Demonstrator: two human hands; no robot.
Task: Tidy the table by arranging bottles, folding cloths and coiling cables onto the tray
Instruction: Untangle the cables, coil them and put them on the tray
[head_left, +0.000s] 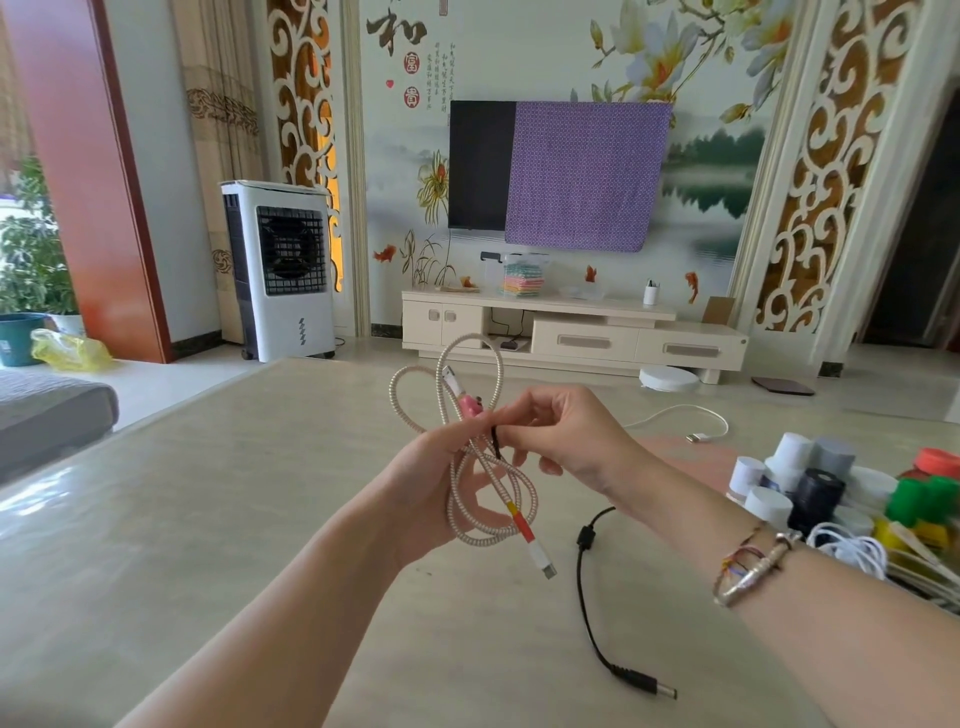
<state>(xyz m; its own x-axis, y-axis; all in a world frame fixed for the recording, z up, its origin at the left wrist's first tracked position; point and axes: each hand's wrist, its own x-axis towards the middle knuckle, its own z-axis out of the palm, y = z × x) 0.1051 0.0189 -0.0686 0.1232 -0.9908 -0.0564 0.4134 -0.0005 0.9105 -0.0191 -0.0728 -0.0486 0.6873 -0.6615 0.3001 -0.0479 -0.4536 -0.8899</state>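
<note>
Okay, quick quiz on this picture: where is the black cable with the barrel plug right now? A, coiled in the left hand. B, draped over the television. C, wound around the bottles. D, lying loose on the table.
D: the black cable lies uncoiled on the table, its barrel plug resting near the front edge, while the left hand and right hand hold a different, spiral-wrapped cable.

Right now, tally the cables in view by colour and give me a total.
Spiral-wrapped cable held in both hands: 1
Black cable on the table: 1
White cable lying farther back: 1
White coiled cable beside the bottles: 1
Total: 4
</note>
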